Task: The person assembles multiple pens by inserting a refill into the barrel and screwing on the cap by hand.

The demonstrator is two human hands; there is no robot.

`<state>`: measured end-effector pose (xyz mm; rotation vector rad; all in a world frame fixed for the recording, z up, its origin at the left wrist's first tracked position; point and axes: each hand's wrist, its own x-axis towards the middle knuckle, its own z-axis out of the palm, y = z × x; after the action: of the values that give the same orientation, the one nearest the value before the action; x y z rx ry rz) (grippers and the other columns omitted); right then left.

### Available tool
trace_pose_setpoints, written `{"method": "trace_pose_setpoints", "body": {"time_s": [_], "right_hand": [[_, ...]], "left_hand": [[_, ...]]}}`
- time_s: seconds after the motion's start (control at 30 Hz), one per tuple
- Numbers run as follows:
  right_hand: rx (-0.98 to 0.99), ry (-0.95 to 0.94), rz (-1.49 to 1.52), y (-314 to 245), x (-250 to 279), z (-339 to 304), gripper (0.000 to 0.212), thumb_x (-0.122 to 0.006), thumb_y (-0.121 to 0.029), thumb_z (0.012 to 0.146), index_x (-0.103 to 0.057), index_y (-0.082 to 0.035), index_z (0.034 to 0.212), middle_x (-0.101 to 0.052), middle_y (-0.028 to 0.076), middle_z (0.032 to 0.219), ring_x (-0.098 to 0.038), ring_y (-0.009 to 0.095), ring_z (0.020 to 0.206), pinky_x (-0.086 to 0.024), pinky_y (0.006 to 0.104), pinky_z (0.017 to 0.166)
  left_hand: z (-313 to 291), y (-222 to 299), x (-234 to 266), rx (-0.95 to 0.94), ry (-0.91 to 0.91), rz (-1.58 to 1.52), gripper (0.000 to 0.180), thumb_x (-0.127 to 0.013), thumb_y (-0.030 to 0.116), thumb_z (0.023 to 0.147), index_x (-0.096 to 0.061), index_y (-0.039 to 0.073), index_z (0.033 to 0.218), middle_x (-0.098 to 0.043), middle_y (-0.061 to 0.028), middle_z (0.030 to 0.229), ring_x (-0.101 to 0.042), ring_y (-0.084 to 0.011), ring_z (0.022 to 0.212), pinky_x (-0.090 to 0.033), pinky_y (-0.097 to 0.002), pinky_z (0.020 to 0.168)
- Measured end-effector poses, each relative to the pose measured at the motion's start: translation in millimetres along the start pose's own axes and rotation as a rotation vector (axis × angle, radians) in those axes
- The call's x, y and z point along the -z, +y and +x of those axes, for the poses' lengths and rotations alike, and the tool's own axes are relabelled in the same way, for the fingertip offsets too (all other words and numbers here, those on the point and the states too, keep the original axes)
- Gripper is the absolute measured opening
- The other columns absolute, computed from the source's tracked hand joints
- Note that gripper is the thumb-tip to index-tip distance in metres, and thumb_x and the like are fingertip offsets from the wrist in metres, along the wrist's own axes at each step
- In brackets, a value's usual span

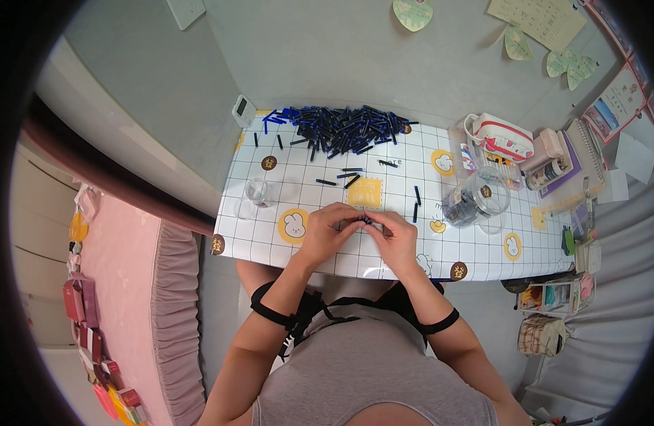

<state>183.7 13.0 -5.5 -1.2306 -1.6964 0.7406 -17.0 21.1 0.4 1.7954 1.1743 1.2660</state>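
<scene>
Near the front edge of the table, my left hand (325,234) and my right hand (396,240) meet, fingertips pinched together around a small bunch of dark ink cartridges (365,220). Only the bunch's ends show between the fingers; the rest is hidden. Several loose cartridges (349,175) lie beyond my hands, and a couple more (416,204) rest to the right. Along the wall at the back spreads a big heap of dark blue cartridges (348,128). A clear plastic jar (491,193) on the right holds more dark pieces.
A small clear cup (257,190) stands on the left of the patterned tablecloth (298,252). At the back left is a white digital timer (244,111). Back right, a white and red pouch (503,136) sits on a clear box, beside notebooks (579,153). A pink bed (128,284) is left.
</scene>
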Motion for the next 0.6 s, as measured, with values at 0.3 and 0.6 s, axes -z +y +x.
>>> {"method": "trace_pose_setpoints", "body": {"time_s": [0.3,0.6], "right_hand": [[0.098,0.048,0.072,12,-7,-1,0.033,-0.089,-0.004,0.089,-0.084,-0.007,0.121,-0.083,0.012,0.105,-0.078,0.018,0.081,-0.060,0.0285,0.068],[-0.019,0.073,0.097,8,-9,-1,0.022,-0.091,-0.004,0.088,-0.082,-0.004,0.108,-0.084,0.010,0.095,-0.080,0.017,0.080,-0.060,0.0269,0.067]], "left_hand": [[-3,-6,2,0.067,-0.049,-0.102,0.021,-0.084,-0.002,0.092,-0.083,-0.001,0.114,-0.082,-0.0113,0.108,-0.077,-0.0138,0.088,-0.062,-0.0256,0.075],[-1,-3,5,0.099,-0.089,-0.080,0.019,-0.085,-0.002,0.092,-0.083,-0.002,0.112,-0.081,-0.0110,0.108,-0.076,-0.0137,0.087,-0.063,-0.0253,0.076]]}}
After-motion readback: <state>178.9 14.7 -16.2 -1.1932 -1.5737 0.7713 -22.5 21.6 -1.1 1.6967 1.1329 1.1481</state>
